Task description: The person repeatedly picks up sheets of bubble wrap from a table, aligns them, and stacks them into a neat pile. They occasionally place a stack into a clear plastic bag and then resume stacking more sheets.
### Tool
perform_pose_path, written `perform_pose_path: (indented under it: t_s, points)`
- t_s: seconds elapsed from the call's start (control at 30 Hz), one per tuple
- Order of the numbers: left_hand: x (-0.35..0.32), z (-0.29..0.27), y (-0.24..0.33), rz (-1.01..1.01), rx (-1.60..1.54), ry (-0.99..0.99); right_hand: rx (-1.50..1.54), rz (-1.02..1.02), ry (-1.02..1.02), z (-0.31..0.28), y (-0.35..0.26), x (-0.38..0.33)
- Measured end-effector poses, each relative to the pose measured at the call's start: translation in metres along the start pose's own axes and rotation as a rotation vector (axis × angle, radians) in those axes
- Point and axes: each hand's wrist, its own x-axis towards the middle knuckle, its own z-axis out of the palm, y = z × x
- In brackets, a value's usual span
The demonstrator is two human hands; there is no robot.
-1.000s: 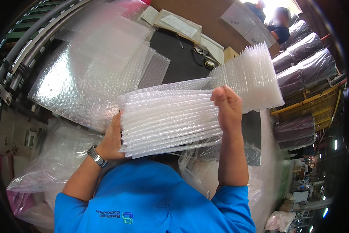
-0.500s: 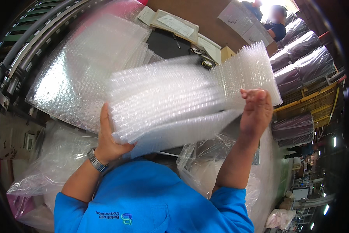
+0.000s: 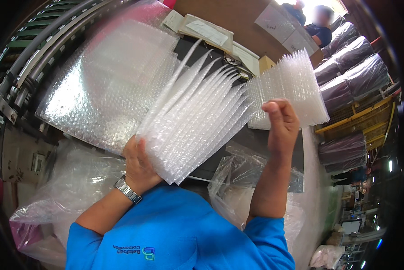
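A thick bundle of clear bubble-wrap sheets (image 3: 193, 121) stands tilted in front of my chest, its far ends fanned apart. My left hand (image 3: 141, 162) grips the bundle at its lower left end, with a metal watch on the wrist. To the right of the fanned ends, my right hand (image 3: 283, 121) is raised with its fingers curled in and nothing visible in them. Just behind it, a second stack of bubble wrap (image 3: 287, 87) rests at the right end of the table.
Large bubble-wrap sheets (image 3: 116, 67) cover the table's left side. Papers (image 3: 206, 31) and a small box (image 3: 266, 64) lie at the back. Loose clear plastic (image 3: 71, 180) hangs by the near edge. A roller conveyor (image 3: 35, 49) runs at left; another person (image 3: 319, 31) is at far right.
The bundle has swung from lying nearly level to tilting up and away, and its far ends have spread apart. My right hand has moved slightly left, with its fingers curled.
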Motion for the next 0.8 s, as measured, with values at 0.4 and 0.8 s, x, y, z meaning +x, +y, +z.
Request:
perform_pose_path:
  t_s: [0.4, 0.8]
  points:
    - [0.004, 0.001, 0.005, 0.027, -0.054, 0.004, -0.431, -0.162, -0.203, 0.045, 0.050, 0.002]
    - [0.006, -0.001, 0.007, 0.083, -0.067, 0.018, -0.705, -0.119, -0.156, 0.019, 0.080, 0.017]
